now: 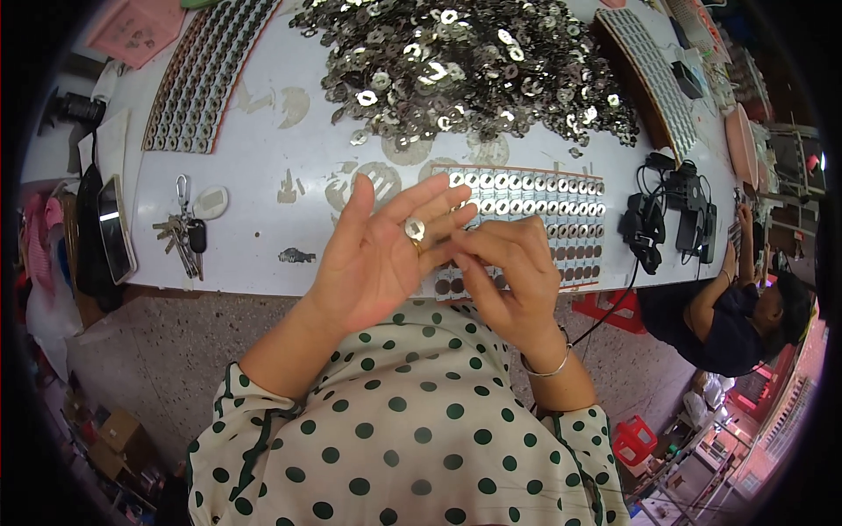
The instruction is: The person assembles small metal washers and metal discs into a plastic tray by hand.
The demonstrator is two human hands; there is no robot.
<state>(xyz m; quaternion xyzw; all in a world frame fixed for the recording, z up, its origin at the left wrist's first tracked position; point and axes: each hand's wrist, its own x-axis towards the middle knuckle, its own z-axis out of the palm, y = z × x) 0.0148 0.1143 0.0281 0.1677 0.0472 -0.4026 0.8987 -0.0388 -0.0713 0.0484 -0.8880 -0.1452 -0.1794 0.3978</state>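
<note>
My left hand (373,254) is palm up over the table's front edge, fingers stretched out. At the base of those fingers lies a small shiny metal disc (415,230), near a gold-coloured ring. My right hand (513,267) is closed in a pinch at the ends of the left hand's lower fingers; whatever it holds is hidden. Partly under both hands is a flat board (574,223) with rows of round places. Its far rows carry shiny slotted discs, while dark brown rounds fill the near rows. Beyond it spreads a big heap of loose metal discs (474,74).
Filled boards stand at the far left (206,74) and far right (649,70). Keys (184,232) lie at left, with a phone (117,228) by the edge. Black adapters and cables (671,210) sit at right. Another person (728,316) works beyond them.
</note>
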